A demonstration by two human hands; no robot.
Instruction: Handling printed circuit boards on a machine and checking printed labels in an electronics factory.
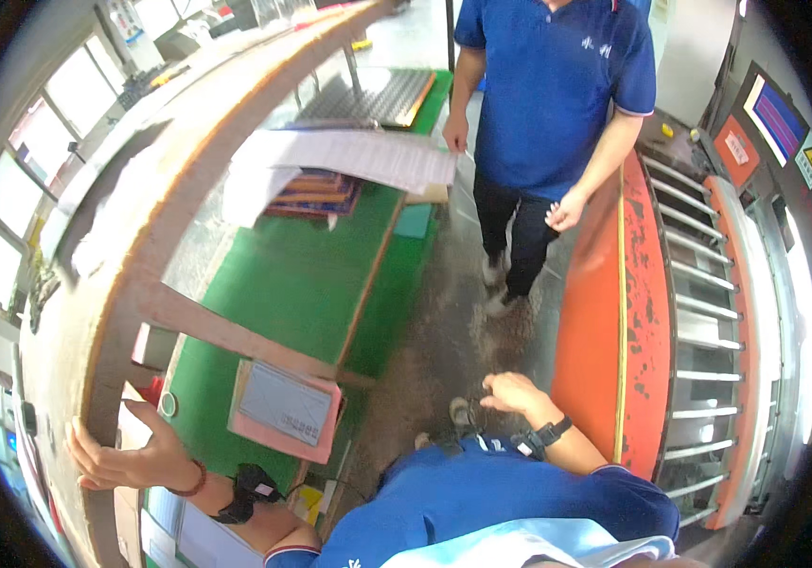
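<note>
At the lower left, my left hand (136, 456) lies over the edge of a worn wooden shelf board (122, 331). Its fingers curl down the far side and the thumb sits on the near side. My right hand (512, 393) is in front of my body, next to an orange machine frame (591, 379). It holds nothing that I can see, and its fingers are loosely bent and apart. Under the shelf, close to my left hand, a printed sheet on a pink pad (283, 409) rests on a green tabletop (302, 270).
A person (553, 114) in a blue shirt stands ahead in the aisle (425, 331). Metal rollers (704, 312) line the machine on the right. White papers (349, 166), a stack of dark booklets (316, 194) and a black keyboard-like panel (368, 97) lie on the green table.
</note>
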